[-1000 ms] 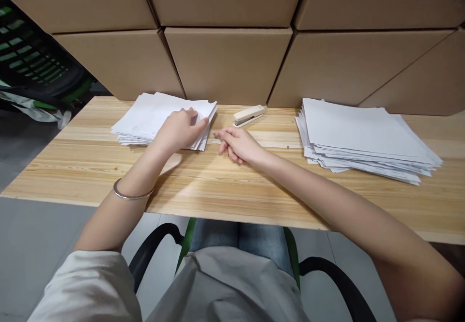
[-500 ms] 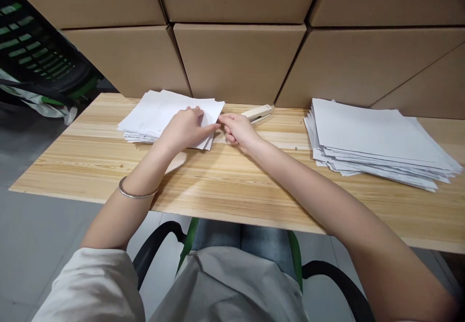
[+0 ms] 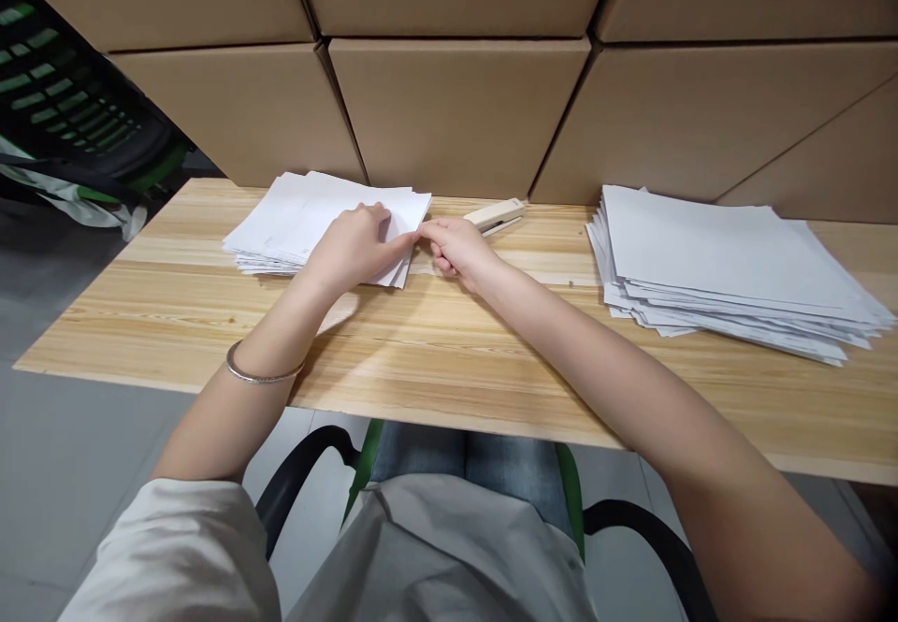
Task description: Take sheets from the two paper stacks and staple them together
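My left hand point(image 3: 357, 246) lies across the left paper stack point(image 3: 291, 215), fingers spread and thumb stretched to the stack's right edge. My right hand point(image 3: 455, 246) is closed in a pinch at that same edge, its fingertips at the paper's corner beside the left thumb. How many sheets the pinch holds is hidden. Just behind my right hand, a cream stapler point(image 3: 497, 216) lies on the wooden table point(image 3: 421, 360), partly covered by the hand.
A larger stack of white paper point(image 3: 716, 248) sits on the table's right side. Brown cardboard boxes point(image 3: 459, 117) form a wall along the back edge. A tiny dark bit point(image 3: 571, 282) lies left of the right stack. A black-and-green chair point(image 3: 70, 98) stands at far left.
The right fingertips and left thumb have drawn slightly closer together at the paper's edge. The view has shifted a little; the stacks and stapler stay in place.
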### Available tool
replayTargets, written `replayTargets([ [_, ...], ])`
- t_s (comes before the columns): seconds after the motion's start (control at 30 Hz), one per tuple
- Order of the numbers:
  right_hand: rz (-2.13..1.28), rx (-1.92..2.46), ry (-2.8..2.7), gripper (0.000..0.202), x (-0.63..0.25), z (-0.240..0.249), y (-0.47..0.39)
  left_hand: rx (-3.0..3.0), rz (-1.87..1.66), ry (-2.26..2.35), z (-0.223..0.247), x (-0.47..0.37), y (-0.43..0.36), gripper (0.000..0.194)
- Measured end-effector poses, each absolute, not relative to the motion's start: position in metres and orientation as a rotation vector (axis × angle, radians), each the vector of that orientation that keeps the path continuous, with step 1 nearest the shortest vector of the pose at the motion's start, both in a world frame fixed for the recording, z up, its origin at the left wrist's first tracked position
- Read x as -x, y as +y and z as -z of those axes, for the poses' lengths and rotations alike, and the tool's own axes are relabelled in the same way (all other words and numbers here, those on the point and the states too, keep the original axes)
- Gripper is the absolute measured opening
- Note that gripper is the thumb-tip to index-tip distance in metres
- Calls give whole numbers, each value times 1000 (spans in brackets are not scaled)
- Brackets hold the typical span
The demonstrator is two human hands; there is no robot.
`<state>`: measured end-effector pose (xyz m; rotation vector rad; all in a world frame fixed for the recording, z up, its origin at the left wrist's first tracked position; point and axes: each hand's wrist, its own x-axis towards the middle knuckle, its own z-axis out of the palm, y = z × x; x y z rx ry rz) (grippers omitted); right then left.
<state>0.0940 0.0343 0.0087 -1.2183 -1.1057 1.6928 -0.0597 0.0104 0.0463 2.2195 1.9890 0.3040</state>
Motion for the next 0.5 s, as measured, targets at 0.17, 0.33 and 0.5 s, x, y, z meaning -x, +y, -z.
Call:
replayTargets([
  [0.17,-1671,1261,-1150,41,-91,-9,36,-2178,-322,2008,-50,57,10,44],
  [0.33,-1592,1308,-1271,41,-89,-6,33,-2019,-418,2070,-54,54,10,42],
  [0.5,-1515,1314,-1328,39,-88,0,34,-1988,-450,2083,-53,53,9,55],
])
